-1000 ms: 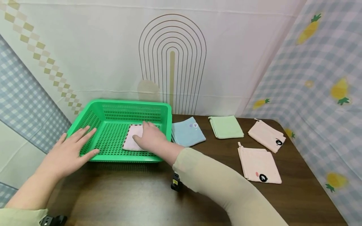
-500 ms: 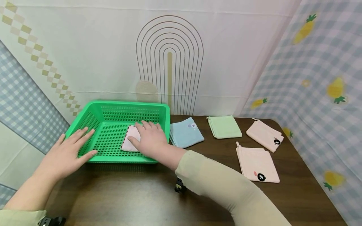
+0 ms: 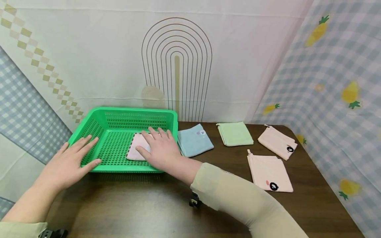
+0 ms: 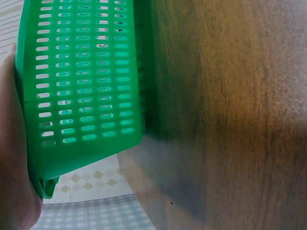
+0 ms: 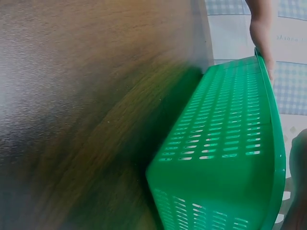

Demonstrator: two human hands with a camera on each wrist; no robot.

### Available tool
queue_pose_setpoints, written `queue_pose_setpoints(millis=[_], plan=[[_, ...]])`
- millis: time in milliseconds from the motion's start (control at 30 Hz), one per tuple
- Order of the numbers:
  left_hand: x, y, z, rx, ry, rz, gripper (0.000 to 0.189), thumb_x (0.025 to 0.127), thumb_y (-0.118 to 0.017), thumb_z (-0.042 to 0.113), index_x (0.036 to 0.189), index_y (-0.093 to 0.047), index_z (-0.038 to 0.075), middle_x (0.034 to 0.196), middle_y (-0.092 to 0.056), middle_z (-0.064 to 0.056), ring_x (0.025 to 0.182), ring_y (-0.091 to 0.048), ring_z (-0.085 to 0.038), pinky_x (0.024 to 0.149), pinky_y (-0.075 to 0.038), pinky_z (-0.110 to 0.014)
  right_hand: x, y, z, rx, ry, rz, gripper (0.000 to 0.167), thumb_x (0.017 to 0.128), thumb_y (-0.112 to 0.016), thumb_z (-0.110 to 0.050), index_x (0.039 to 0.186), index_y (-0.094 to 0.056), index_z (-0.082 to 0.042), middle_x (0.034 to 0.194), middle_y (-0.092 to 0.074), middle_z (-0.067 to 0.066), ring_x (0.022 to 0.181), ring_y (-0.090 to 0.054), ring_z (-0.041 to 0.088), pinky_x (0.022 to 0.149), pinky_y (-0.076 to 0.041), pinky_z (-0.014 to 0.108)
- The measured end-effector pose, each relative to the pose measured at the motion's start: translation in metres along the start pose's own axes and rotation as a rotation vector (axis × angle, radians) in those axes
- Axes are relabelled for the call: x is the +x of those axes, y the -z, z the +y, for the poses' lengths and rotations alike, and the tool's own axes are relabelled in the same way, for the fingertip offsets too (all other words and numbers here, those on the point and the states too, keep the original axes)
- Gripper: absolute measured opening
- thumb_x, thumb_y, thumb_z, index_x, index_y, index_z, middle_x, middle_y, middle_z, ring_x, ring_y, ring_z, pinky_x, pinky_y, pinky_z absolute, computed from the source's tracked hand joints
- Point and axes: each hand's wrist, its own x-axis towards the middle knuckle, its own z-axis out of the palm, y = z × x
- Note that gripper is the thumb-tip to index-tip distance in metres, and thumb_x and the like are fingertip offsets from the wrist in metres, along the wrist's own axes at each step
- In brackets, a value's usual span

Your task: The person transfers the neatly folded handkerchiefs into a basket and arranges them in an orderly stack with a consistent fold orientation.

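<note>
A green slotted plastic basket (image 3: 119, 168) stands on the brown table at the left. In its right half lies a folded pale pink cloth (image 3: 136, 151) with a dark dashed edging. My right hand (image 3: 163, 148) is over that cloth and the basket's right front corner, fingers straight and spread, hiding the cloth's right part. At the basket's left front corner, my left hand (image 3: 68, 165) rests on the rim with spread fingers. The left wrist view shows the slotted basket wall (image 4: 81, 86) beside that hand; in the right wrist view the basket corner (image 5: 216, 177) stands beside my right hand.
Right of the basket lies a folded blue cloth (image 3: 194, 140), close to its wall. Farther right are a folded green cloth (image 3: 235, 134) and two pale pink cloths, one at the back (image 3: 276, 141) and one nearer (image 3: 270, 172). Fabric curtains enclose the table's back and sides.
My right hand has drawn back slightly from the pink cloth, its fingers now more spread, with more of the cloth showing. My left hand stays on the rim. The head view has shifted slightly.
</note>
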Motion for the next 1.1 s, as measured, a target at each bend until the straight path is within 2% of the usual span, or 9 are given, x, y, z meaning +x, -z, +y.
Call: queue_pose_setpoints(millis=[300,533,800,1100], plan=[[0.001,-0.001,-0.002,0.006,0.002,-0.004,0.082,0.098,-0.054,0.052,0.161,-0.011,0.024,0.164,-0.016,-0.016,0.145,-0.023,-0.044,0.119,0.016,-0.045,-0.013,-0.002,0.011,0.033,0.013,0.045,0.065,0.101,-0.02,-0.065,0.159,-0.022,-0.035,0.165,-0.021,-0.006,0.151,-0.017,0.027,0.121,-0.014,0.053],[0.0,-0.001,-0.001,0.001,0.012,-0.009,0.082,0.098,-0.054,0.053,0.161,-0.01,0.025,0.164,-0.016,-0.015,0.145,-0.024,-0.044,0.119,0.017,-0.044,-0.025,-0.004,0.022,0.085,0.018,0.083,0.065,0.101,-0.02,-0.065,0.159,-0.023,-0.034,0.165,-0.02,-0.005,0.152,-0.015,0.026,0.122,-0.01,0.051],[0.0,0.0,0.0,0.001,0.015,-0.008,0.082,0.097,-0.054,0.054,0.161,-0.011,0.025,0.164,-0.017,-0.015,0.145,-0.025,-0.044,0.12,0.016,-0.044,-0.038,-0.007,0.032,0.099,0.031,0.112,0.067,0.101,-0.021,-0.065,0.158,-0.026,-0.031,0.164,-0.022,-0.002,0.151,-0.018,0.028,0.122,-0.01,0.05],[0.0,-0.001,0.0,-0.003,0.012,0.004,0.082,0.097,-0.056,0.053,0.161,-0.013,0.026,0.164,-0.018,-0.014,0.144,-0.026,-0.043,0.12,0.015,-0.045,-0.052,-0.01,0.043,0.133,0.036,0.137,0.066,0.102,-0.027,-0.063,0.158,-0.027,-0.029,0.164,-0.022,-0.002,0.151,-0.017,0.028,0.122,-0.012,0.05]])
